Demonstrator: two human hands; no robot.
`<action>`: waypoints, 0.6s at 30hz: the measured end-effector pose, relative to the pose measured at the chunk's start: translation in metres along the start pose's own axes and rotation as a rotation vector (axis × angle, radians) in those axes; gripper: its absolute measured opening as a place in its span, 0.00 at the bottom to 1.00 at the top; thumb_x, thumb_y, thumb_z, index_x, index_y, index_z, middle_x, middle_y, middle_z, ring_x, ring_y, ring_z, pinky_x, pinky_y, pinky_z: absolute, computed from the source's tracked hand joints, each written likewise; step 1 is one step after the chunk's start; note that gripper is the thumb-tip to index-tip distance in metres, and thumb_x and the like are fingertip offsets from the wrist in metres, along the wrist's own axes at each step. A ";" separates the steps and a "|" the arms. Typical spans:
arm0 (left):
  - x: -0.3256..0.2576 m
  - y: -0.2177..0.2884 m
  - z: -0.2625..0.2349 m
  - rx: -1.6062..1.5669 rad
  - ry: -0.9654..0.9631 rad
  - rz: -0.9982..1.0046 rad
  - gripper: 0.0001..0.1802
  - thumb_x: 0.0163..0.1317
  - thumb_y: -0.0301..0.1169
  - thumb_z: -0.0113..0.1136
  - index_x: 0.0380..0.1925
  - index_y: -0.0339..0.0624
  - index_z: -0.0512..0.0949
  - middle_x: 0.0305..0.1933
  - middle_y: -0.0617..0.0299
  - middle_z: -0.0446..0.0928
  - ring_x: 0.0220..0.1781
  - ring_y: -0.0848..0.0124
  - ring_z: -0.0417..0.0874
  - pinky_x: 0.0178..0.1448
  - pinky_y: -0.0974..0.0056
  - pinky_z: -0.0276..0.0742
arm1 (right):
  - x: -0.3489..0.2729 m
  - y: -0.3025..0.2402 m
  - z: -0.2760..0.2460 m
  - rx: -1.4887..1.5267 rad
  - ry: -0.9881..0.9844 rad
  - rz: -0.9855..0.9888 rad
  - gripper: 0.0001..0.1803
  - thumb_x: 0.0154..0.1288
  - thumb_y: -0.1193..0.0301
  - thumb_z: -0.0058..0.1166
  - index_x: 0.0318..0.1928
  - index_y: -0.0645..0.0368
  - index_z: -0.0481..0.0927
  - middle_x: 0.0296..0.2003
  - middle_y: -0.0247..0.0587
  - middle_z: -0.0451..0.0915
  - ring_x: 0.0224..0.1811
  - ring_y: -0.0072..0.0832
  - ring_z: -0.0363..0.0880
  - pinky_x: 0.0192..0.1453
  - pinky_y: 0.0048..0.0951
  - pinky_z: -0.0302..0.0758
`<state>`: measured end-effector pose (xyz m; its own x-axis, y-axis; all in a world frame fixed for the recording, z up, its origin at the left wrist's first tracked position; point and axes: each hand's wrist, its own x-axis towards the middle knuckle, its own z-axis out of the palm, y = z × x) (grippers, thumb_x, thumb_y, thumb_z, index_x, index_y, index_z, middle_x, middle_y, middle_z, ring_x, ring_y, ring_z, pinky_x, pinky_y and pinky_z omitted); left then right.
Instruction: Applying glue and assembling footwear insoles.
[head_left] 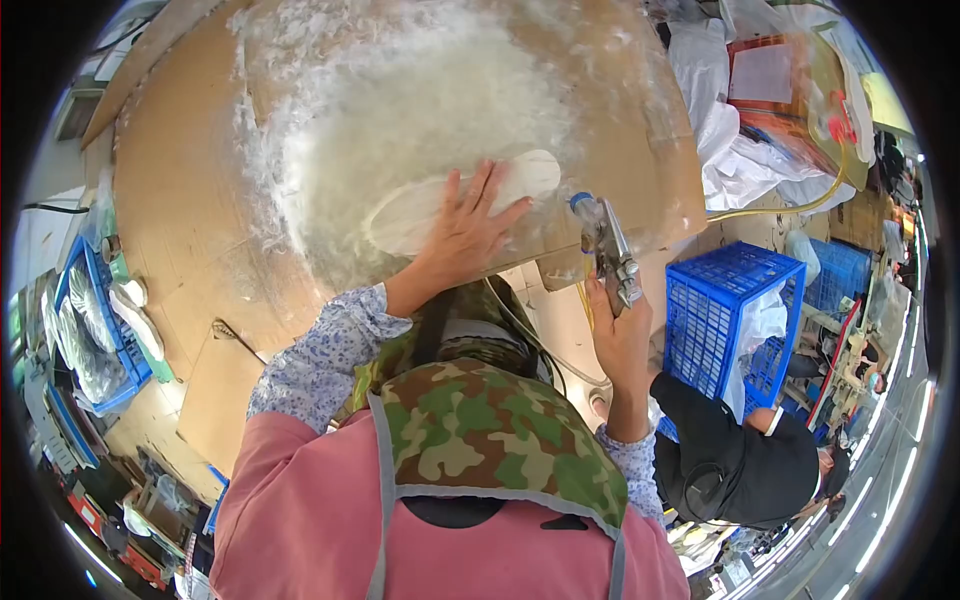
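Observation:
A long, white, insole-shaped piece (pixel 533 178) lies on a cardboard sheet (pixel 185 170) whose middle is coated with whitish, fibrous residue. My left hand (pixel 468 232) rests flat across the middle of this piece, fingers spread, hiding part of it. To its right, past the piece's rounded end, my right hand (pixel 622 325) is closed around a metal spray gun (pixel 612 245) with a blue tip. The gun's tip is apart from the white piece, near the cardboard's front edge. Whether spray is coming out cannot be made out.
Right of me stands a blue plastic crate (pixel 725 285) with white plastic inside. Behind it a person in black (pixel 745 455) bends over. A yellow hose (pixel 785 210) runs beside the cardboard, near white plastic sheeting (pixel 700 90). Another blue crate (pixel 125 345) holds plastic-wrapped items at far left.

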<state>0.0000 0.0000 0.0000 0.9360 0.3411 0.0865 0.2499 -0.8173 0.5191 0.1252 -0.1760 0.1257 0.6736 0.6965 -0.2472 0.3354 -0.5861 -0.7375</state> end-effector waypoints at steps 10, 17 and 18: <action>-0.001 0.000 0.000 0.009 0.044 0.022 0.31 0.56 0.35 0.61 0.62 0.57 0.69 0.74 0.42 0.47 0.77 0.48 0.45 0.73 0.37 0.41 | -0.005 -0.003 -0.001 0.042 0.014 0.023 0.12 0.67 0.71 0.53 0.46 0.66 0.74 0.30 0.46 0.80 0.31 0.31 0.78 0.37 0.31 0.72; -0.004 -0.001 0.000 0.025 0.045 0.008 0.32 0.57 0.34 0.61 0.64 0.60 0.68 0.75 0.43 0.45 0.77 0.48 0.44 0.72 0.36 0.41 | -0.005 -0.001 0.002 0.045 0.010 -0.013 0.12 0.67 0.70 0.53 0.45 0.66 0.74 0.29 0.45 0.79 0.29 0.31 0.76 0.36 0.31 0.72; -0.005 -0.002 -0.001 0.026 0.045 0.004 0.32 0.57 0.34 0.61 0.64 0.60 0.68 0.75 0.43 0.45 0.77 0.48 0.44 0.72 0.36 0.41 | -0.006 -0.002 0.003 0.045 0.005 -0.015 0.12 0.67 0.70 0.53 0.45 0.66 0.74 0.29 0.45 0.79 0.29 0.31 0.76 0.36 0.31 0.72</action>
<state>-0.0056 -0.0001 -0.0007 0.9251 0.3580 0.1268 0.2533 -0.8304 0.4963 0.1184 -0.1780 0.1263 0.6725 0.7026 -0.2328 0.3151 -0.5563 -0.7689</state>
